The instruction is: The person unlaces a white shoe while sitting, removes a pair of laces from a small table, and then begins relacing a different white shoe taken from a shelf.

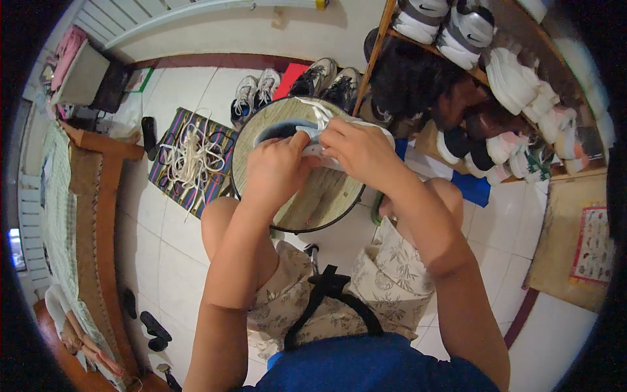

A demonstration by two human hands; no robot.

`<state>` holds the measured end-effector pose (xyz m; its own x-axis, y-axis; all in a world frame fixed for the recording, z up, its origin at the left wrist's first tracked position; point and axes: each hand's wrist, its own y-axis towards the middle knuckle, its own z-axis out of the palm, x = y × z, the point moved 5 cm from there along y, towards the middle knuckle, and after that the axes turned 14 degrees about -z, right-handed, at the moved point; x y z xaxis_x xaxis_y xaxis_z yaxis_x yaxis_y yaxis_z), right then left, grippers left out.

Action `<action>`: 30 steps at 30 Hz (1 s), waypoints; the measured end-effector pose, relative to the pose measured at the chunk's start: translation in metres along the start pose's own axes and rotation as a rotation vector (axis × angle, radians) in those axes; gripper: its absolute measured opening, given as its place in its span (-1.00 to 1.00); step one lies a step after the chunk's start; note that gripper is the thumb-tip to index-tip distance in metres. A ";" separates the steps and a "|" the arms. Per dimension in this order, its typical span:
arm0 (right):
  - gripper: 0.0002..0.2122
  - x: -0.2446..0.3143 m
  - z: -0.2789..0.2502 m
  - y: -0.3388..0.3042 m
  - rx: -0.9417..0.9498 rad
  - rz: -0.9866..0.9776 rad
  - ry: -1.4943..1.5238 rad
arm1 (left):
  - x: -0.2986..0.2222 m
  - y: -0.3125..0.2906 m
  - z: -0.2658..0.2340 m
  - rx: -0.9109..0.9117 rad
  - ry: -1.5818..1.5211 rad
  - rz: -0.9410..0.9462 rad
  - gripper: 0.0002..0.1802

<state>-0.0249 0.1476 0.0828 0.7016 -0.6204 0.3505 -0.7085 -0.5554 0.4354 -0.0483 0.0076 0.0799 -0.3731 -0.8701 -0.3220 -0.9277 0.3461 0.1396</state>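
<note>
A white shoe with a blue-grey lining [281, 129] lies on the round wood-topped stool [320, 206] between my knees. My left hand [279, 168] is closed on the near side of the shoe, its thumb and fingertips by the opening. From the right, my right hand [358, 149] pinches the shoe's upper close to the left fingertips. A loose white shoelace [321, 112] rises beyond the right knuckles. My fingers cover much of the shoe, so the exact spot each one grips is hidden.
Left of the stool, a pile of white laces [191, 155] lies on a striped mat [171, 179]. Worn sneakers [315, 77] stand along the wall behind. A shoe rack [483, 78] full of shoes rises at the right. A wooden bench [98, 215] runs down the left, with dark slippers [155, 326] beside it.
</note>
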 end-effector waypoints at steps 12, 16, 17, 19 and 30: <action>-0.83 -0.035 -0.015 -0.001 -0.097 0.179 0.338 | -0.004 0.013 -0.002 -0.001 0.024 -0.099 -0.63; -0.76 -0.009 -0.003 0.004 -0.028 0.119 0.054 | -0.004 0.010 0.001 -0.066 0.032 -0.044 -0.64; -0.76 -0.008 0.001 0.004 -0.027 0.121 0.053 | -0.004 0.010 0.001 -0.064 0.031 -0.042 -0.64; -0.79 -0.006 0.006 0.004 -0.074 0.079 -0.058 | -0.002 0.012 0.001 -0.007 0.054 -0.102 -0.63; -0.81 -0.038 -0.020 -0.011 -0.057 0.198 0.275 | -0.002 0.010 -0.002 -0.005 0.018 -0.092 -0.67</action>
<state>-0.0420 0.1885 0.0810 0.5509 -0.5362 0.6395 -0.8328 -0.4026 0.3799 -0.0574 0.0121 0.0833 -0.2864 -0.9042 -0.3169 -0.9579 0.2630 0.1153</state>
